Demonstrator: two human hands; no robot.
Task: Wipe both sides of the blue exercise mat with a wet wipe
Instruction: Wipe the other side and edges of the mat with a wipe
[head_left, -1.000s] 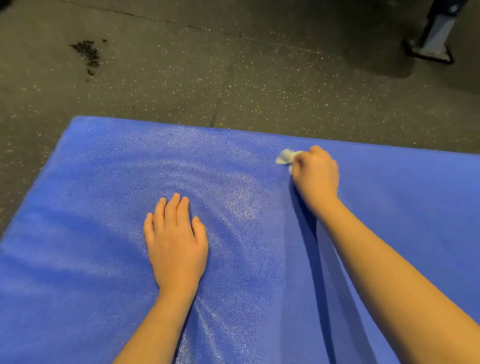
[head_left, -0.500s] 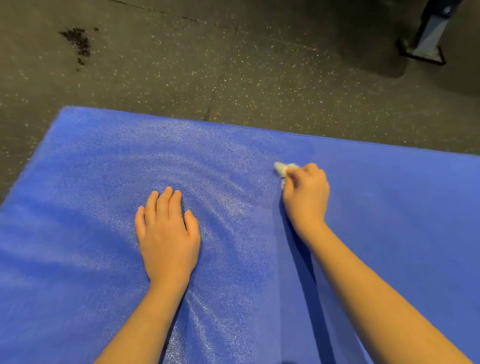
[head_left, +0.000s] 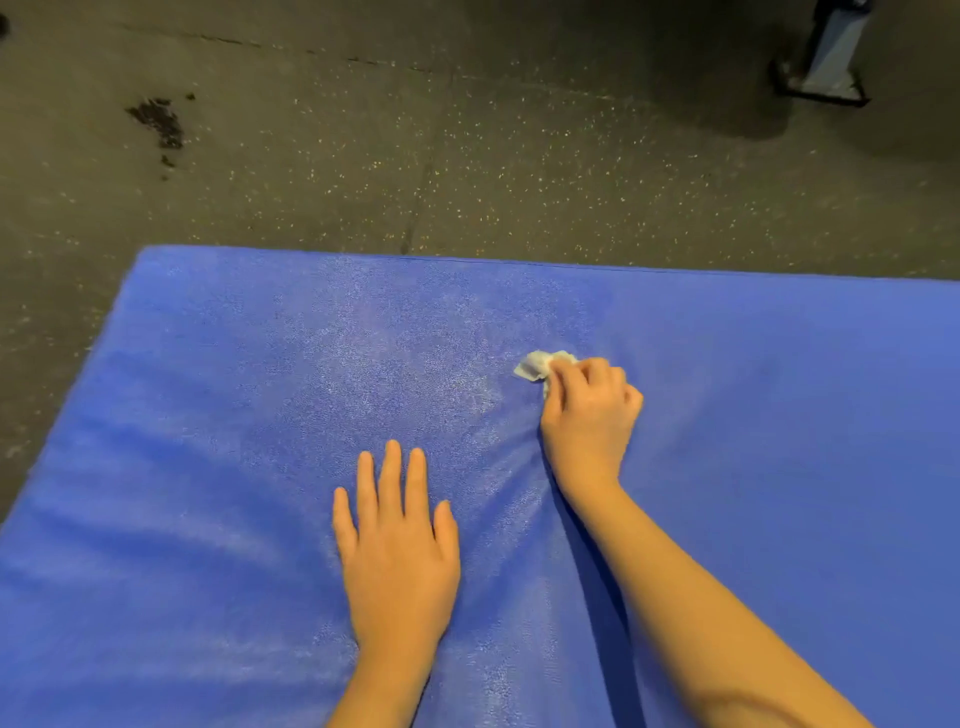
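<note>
The blue exercise mat (head_left: 218, 415) lies flat on the floor and fills the lower part of the head view, with its far edge and left corner visible. My left hand (head_left: 397, 551) presses flat on the mat with straight fingers, near the middle. To its upper right, my right hand (head_left: 589, 415) grips a crumpled white wet wipe (head_left: 537, 366) and holds it against the mat's surface. The wipe sticks out past my fingers on the left. A shiny wet sheen covers the mat around and left of the wipe.
Dark speckled rubber floor (head_left: 467, 156) surrounds the mat beyond its far and left edges. A dark stain (head_left: 158, 122) marks the floor at upper left. The foot of a grey metal stand (head_left: 826, 62) sits on the floor at upper right.
My right hand has drawn the wipe back toward me across the mat. My left hand stays pressed flat on the mat. The view has shifted, showing more floor.
</note>
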